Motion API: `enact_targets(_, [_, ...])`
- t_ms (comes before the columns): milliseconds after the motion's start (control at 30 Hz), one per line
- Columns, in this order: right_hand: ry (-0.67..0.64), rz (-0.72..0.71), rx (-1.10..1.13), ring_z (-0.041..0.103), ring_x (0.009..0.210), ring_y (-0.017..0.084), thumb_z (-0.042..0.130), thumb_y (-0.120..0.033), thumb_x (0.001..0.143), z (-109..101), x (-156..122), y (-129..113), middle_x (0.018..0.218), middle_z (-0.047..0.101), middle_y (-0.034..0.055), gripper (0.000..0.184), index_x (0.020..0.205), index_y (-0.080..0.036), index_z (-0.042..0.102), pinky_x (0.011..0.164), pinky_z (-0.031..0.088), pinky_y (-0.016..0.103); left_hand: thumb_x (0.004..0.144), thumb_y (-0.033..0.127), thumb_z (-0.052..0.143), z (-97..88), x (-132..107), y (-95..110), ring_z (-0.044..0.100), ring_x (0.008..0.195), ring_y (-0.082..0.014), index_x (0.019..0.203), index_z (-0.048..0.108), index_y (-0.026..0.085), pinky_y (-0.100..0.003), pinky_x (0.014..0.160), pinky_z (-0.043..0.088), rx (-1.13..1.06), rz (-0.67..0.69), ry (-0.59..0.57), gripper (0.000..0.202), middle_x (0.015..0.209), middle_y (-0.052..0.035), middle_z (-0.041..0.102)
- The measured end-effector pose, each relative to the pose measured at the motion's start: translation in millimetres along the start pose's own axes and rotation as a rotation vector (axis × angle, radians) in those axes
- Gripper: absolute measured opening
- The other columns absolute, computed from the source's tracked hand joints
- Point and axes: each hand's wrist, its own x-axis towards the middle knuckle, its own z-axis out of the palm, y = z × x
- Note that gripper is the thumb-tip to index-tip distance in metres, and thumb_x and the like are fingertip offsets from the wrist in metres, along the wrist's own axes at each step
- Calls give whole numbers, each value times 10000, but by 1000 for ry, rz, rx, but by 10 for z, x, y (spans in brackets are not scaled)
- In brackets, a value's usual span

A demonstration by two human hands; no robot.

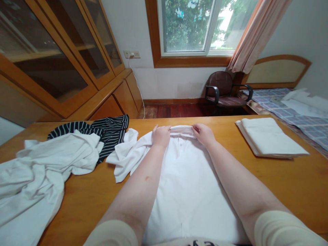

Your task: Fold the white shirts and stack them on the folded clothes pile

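A white buttoned shirt [187,184] lies spread on the wooden table [225,136], its collar at the far end and its body toward me. One sleeve is bunched out to the left. My left hand [161,135] is closed at the left end of the collar, fingers partly hidden by the cloth. At the collar's right end, my right hand [204,134] pinches the fabric between thumb and fingers. Both forearms reach over the shirt's sides.
Crumpled white clothes [51,171] and a black striped garment [110,133] lie at the left. A folded white stack [271,136] sits at the right. Beyond the table are a brown armchair [222,89], a bed [307,119] and a glass-door cabinet [77,89].
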Motion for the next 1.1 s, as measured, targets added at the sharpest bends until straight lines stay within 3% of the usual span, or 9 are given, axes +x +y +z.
enact_targets(167, [-31,-138,-16,580,772,193,488,-265,843,-31,-14,-91,796,665,63,173,836,-190,643,719,411,281,845,215,523,-44,-20,89,542,1089,-194,1185,600,282,-401,1083,242,-58,120,11,355,1171,-23,648])
enact_targets(367, [-19,-226,-115,572,879,233,542,-327,847,-56,-22,-219,934,678,97,222,982,-185,647,804,382,326,855,235,524,-47,-26,122,583,986,-198,992,688,250,-377,1013,327,-107,233,-58,214,983,-38,703])
enact_targets(600, [-12,-225,-169,574,801,202,497,-325,902,8,-21,-175,845,697,73,240,846,-203,695,769,352,315,879,242,512,-24,-38,110,628,901,-168,1048,677,248,-372,1032,304,-108,285,-20,236,963,-26,722])
enact_targets(733, [-5,-226,-177,580,791,198,495,-309,906,28,-7,-150,847,696,68,237,856,-195,697,751,355,307,886,203,480,-30,-43,143,616,956,-169,1079,659,252,-386,1049,278,-98,275,-53,267,1009,-33,711])
enact_targets(833, [-31,-228,-178,581,784,196,492,-293,906,29,6,-150,843,689,73,231,859,-192,694,741,362,302,876,263,508,-58,-35,167,588,989,-195,1043,663,245,-388,1017,302,-85,263,-69,229,1009,-40,699])
enact_targets(967, [-61,-213,-177,584,778,198,475,-295,910,31,20,-144,848,684,80,242,865,-188,688,738,376,300,839,263,550,-90,-18,147,570,972,-221,961,673,244,-365,909,368,-41,146,-81,174,972,-52,686])
enact_targets(1100, [-61,-157,-142,591,797,203,464,-297,908,11,12,-145,844,679,88,244,870,-183,676,749,397,302,856,289,516,-81,-8,115,566,964,-231,918,687,248,-377,904,367,-19,50,-77,187,908,-58,691])
